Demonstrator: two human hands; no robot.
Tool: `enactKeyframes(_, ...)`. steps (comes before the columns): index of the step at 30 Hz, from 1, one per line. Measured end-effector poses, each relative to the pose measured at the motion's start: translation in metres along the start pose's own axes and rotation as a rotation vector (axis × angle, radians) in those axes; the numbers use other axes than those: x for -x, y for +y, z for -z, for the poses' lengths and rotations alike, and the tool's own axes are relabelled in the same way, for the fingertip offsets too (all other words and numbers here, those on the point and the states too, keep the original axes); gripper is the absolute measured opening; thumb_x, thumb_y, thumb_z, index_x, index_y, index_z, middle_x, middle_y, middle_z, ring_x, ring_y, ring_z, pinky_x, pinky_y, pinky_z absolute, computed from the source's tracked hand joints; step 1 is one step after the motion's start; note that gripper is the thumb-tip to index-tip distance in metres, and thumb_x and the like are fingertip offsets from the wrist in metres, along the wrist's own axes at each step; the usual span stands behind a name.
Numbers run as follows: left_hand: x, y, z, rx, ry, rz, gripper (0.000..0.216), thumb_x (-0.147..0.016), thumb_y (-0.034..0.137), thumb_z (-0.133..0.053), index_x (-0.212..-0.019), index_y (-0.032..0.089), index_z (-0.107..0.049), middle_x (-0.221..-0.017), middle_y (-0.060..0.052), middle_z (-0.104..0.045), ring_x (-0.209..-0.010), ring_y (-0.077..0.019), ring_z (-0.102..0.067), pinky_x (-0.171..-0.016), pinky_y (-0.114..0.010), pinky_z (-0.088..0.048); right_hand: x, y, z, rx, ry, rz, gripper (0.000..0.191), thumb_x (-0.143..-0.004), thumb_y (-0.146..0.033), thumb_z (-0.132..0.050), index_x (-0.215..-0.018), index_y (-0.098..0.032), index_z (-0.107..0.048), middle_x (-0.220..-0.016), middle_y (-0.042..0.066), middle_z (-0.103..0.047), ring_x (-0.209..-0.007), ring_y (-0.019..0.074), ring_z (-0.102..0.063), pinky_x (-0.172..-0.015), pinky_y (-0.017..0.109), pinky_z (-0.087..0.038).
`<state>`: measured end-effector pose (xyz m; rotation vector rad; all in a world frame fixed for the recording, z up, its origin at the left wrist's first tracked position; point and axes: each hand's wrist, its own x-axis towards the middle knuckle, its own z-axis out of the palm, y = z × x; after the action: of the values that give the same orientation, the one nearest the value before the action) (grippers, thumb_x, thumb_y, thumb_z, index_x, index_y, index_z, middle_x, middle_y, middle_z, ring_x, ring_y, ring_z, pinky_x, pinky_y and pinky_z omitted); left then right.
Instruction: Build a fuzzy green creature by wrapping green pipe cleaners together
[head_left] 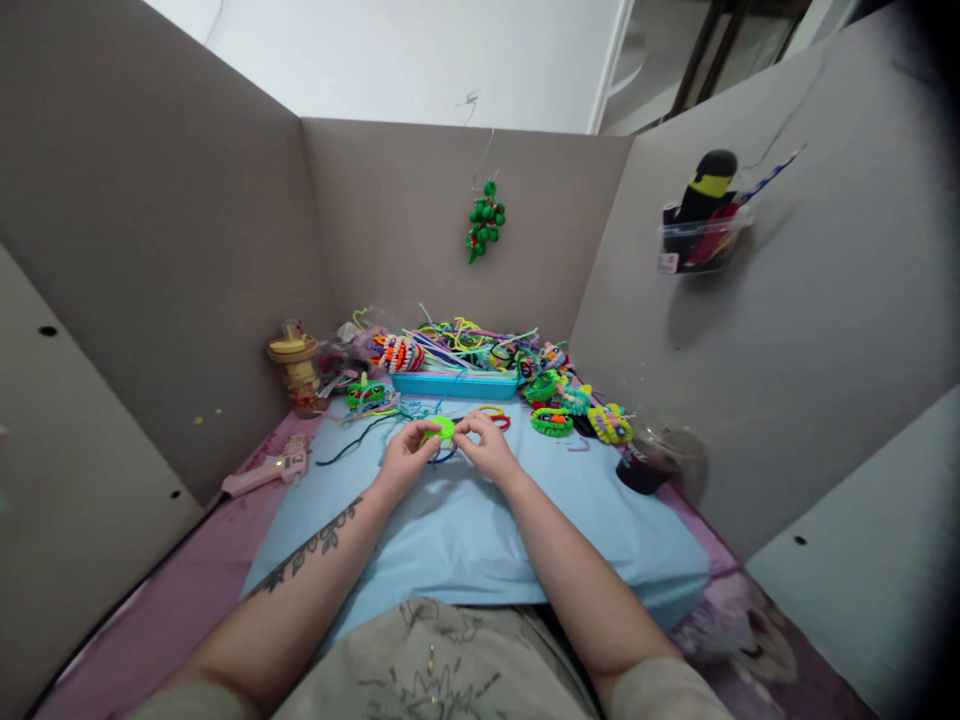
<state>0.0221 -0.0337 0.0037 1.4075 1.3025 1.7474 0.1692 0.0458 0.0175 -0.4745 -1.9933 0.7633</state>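
Between my two hands is a small bright yellow-green piece of fuzzy pipe cleaner, apparently coiled. My left hand is closed with thumb and fingers pinching its left side. On the other side, my right hand pinches at its right edge. Just behind my right fingers lie scissors with red and yellow handles, partly hidden. A dark green pipe cleaner trails across the blue sheet to the left of my hands. Something dark blue and looped shows below the fingers, too small to make out.
A blue tray heaped with pipe cleaners stands behind my hands. Finished fuzzy pieces sit to its right, near a dark cup. At left are a pink glue gun and a yellow-lidded tumbler. Grey panels enclose three sides.
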Motion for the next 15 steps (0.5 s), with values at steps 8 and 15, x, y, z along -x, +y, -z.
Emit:
enactKeyframes(8,-0.0005,0.0027,-0.0023,0.168,-0.019,0.044,0.047,-0.066,0.031,-0.069,-0.099,0.023,-0.037,-0.075,0.001,-0.064,-0.066,-0.0147,-0.063,-0.06,-0.025,-0.045,0.0027,0.0042,-0.0032,0.113,0.044,0.122,0.012,-0.077,-0.013,-0.058,-0.069,-0.02,-0.062,-0.077,0.001,-0.056,-0.084,0.0175,-0.051,-0.082,0.034,-0.037)
enactKeyframes(15,0.0025,0.002,-0.0029,0.119,-0.02,-0.017,0.05,-0.069,0.028,-0.067,-0.104,0.023,-0.032,-0.077,0.0,-0.065,-0.068,-0.0149,-0.064,-0.063,-0.027,-0.047,0.0038,0.0007,-0.002,0.095,0.063,0.122,0.008,-0.078,-0.015,-0.057,-0.073,-0.02,-0.061,-0.079,0.002,-0.056,-0.085,0.0187,-0.051,-0.082,0.034,-0.037)
